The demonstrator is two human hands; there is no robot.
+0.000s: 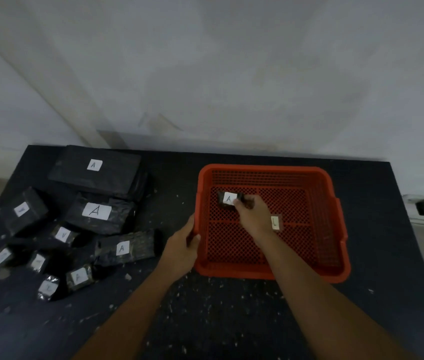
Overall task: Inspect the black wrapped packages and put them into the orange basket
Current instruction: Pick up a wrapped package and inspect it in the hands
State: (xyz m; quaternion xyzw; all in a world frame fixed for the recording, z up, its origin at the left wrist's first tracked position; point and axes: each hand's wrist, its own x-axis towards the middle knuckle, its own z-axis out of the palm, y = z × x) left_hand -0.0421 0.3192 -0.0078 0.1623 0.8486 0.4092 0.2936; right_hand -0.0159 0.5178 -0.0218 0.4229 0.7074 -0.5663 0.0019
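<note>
Head view, looking down on a dark table [231, 320] flecked with pale debris. An orange basket [335, 255] with a perforated floor and walls sits right of centre. The left hand [182, 248] is closed over the basket's left rim, thumb inside the wall, fingers outside. The right hand [252, 216] reaches into the basket, fingers pinched shut on a small black wrapped package [227, 200] bearing a white label marked "A"; the package is at the far-left part of the basket floor, though whether it rests on the mesh or is held just above it cannot be determined. A second small package [276, 222] with a pale label lies inside the basket, just right of the right wrist. On the table left of the basket, well apart from it, lies a cluster of remaining packages [96, 211] of assorted sizes, most showing white "A" labels; the nearest small ones are blurred.
</note>
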